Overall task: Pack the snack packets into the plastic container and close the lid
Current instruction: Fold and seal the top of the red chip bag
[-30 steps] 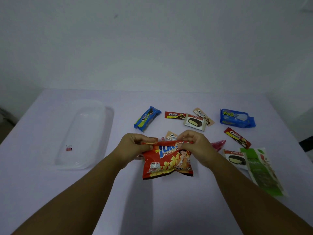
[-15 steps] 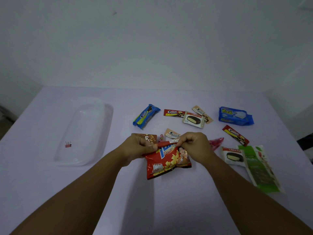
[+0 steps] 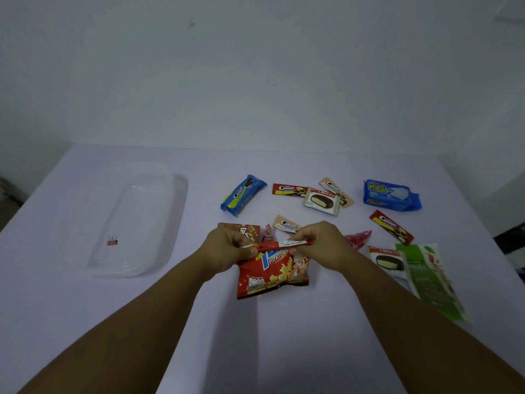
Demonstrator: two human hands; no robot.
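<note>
Red chip bag is pinched at its folded top by my left hand and right hand. The clear plastic container lies at ten o'clock, long axis away from me, nearer my left hand.

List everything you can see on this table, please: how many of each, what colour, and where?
Plastic container: one, clear, left side of the table.
Binder clip: one, red, at the container's left part.
Potato snack bag: one, red, centre front, top edge folded between both hands.
Brown packet: one, behind the left hand.
Blue cream-biscuit packet: one, centre back.
Red cream-biscuit sachets: two, one centre back, one at right.
Tan cream-biscuit sachets: two, one behind the right hand, one at back.
Choco pies: two, white wrappers, one at back, one at right front.
Large blue packet: one, right back.
Pink wrappers: two, near the hands.
Green packet: one, right front.
Table: one, pale lilac.
Left hand, right hand: pinching the bag.
</note>
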